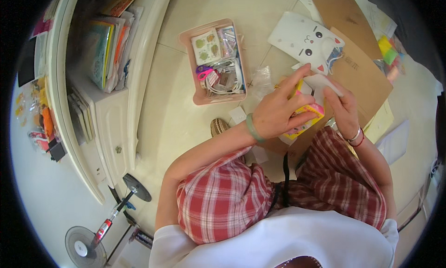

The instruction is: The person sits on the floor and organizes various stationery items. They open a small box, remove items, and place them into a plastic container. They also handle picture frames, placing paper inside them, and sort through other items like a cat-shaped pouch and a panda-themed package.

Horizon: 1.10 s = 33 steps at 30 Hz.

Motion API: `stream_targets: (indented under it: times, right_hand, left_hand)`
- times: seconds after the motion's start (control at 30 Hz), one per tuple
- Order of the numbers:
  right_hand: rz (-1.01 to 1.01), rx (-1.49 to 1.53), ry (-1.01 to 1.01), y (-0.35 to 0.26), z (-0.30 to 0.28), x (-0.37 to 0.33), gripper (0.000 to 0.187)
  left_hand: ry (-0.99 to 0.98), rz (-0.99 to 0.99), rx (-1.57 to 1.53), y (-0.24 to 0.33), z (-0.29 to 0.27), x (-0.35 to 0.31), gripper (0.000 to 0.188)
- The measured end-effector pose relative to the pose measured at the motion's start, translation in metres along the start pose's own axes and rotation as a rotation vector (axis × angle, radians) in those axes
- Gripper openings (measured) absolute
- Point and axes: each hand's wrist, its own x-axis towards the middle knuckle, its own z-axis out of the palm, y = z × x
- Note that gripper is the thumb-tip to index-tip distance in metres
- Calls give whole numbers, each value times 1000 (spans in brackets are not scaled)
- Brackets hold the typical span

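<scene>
My left hand, with a green bangle at its wrist, is closed around a small yellow and pink box above my lap. Its fingers cover much of the box. A flat white piece is pinched in my right hand, right at the upper end of the box. Whether this white piece is joined to the box, I cannot tell. Just beyond both hands lie a brown cardboard sheet and a white pouch with a cartoon face. A crumpled clear plastic bag rests beside my left hand.
A pink bin on the tiled floor holds cables, purple scissors and packets. To the left stands a white cabinet with books and folders. Papers lie at the right. Near the lower left is a dumbbell-like bar with round discs.
</scene>
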Motion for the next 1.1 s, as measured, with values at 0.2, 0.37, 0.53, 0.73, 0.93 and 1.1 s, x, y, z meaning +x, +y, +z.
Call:
stream_targets:
  times: [0.2, 0.37, 0.53, 0.73, 0.93, 1.1]
  right_hand:
    - [-36, 17, -154, -8, 11, 3, 34]
    - [30, 152, -234, -16, 11, 14, 33]
    - [52, 184, -202, -16, 16, 14, 34]
    - [-44, -160, -233, -18, 20, 14, 39]
    - [-359, -490, -439, -23, 41, 27, 51]
    - [-186, -491, -511, -7, 61, 27, 46]
  left_hand:
    - [172, -187, -65, -4, 8, -5, 45]
    - [244, -263, -248, -5, 6, -7, 58]
    - [277, -221, -261, -6, 3, -7, 64]
    - [216, -143, -101, -11, -3, -11, 65]
    - [318, -289, -268, -18, -15, -30, 50]
    - [253, -381, -231, -17, -14, -53, 46]
